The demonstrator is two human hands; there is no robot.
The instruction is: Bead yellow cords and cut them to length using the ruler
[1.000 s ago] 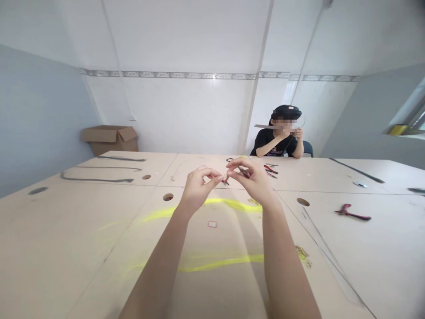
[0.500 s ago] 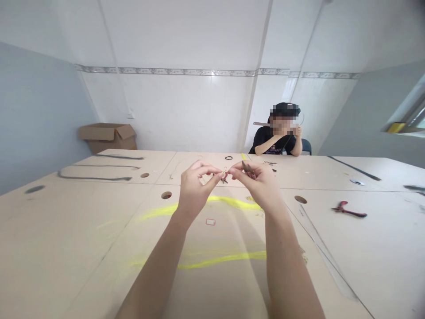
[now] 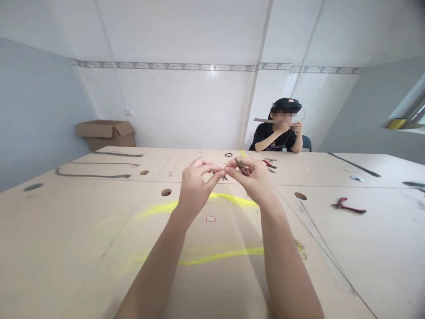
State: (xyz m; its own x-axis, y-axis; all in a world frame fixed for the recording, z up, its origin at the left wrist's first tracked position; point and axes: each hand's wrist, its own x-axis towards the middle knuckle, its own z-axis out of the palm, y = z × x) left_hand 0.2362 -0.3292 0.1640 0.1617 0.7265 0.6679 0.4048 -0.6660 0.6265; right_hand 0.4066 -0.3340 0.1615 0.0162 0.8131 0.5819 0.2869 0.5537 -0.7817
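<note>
Both my hands are raised over the beige table (image 3: 83,230), fingertips nearly meeting. My left hand (image 3: 195,186) is closed in a pinch on a tiny pale piece I cannot make out. My right hand (image 3: 254,177) is closed on a small dark tool (image 3: 241,166), which looks like pliers with its tip pointing up and left toward the left fingers. A bit of red handle shows between the hands.
Red-handled pliers (image 3: 347,206) lie on the table at right, more tools (image 3: 269,165) at the far side. Yellow marks (image 3: 219,254) streak the tabletop, which has round holes (image 3: 166,192). Dark strips (image 3: 93,175) lie far left. A person (image 3: 279,133) sits opposite. A cardboard box (image 3: 106,133) stands by the wall.
My hands have stayed together, shifting slightly up in the picture; the tool in my right hand tilts a little more upright. The view has tipped slightly.
</note>
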